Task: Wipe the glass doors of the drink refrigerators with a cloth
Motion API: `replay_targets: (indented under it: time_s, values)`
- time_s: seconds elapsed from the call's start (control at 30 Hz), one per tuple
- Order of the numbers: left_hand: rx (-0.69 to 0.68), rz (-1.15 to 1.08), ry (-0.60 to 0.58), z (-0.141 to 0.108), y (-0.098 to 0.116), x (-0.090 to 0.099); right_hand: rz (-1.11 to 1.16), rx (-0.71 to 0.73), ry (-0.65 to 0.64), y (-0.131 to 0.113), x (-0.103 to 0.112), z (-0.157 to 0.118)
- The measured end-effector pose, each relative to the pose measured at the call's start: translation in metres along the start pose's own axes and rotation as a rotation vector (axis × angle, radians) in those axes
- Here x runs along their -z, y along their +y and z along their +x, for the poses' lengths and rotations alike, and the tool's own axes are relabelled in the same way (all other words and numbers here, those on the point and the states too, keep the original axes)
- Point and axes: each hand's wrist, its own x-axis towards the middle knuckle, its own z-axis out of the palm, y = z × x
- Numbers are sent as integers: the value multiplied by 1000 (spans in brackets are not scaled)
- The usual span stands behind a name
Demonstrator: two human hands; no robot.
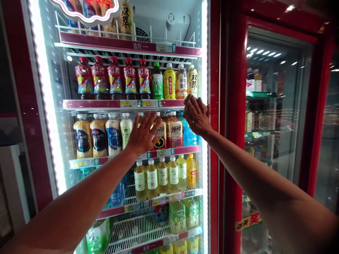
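Drinks cooler [215, 70], lit and stocked, stands before both hands, its pink shelf rail [100, 104] crossing above the left hand [143, 133]. That hand: fingers spread wide, nothing seen in it; contact cannot be told. Right hand [197, 114]: at the rail's right end, fingers extended over a tan item [186, 105], mostly hidden; grip cannot be told. Five red bottles [114, 79] stand above the rail, pale-yellow bottles [152, 180] well below.
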Motion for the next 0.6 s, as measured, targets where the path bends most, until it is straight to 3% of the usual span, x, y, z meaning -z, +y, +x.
replay_targets:
  time_s: [0.1, 0.2, 0.3, 0.5, 0.6]
  values:
    - [-6, -14, -9, 0, 0, 0, -16, 42, -52, 2, 6, -12]
    - [-8, -36, -22, 1, 0, 0, -21, -107, -15, 8, 4, -4]
    - [0, -61, -37, 2, 0, 2, -17, -202, 18, -4, -2, 10]
    - [15, -108, -87, 2, 0, 9, -5, -5, -101, -31, 5, -2]
    - [5, -140, -74, 2, -1, 11, 8, -52, -96, -30, 6, 3]
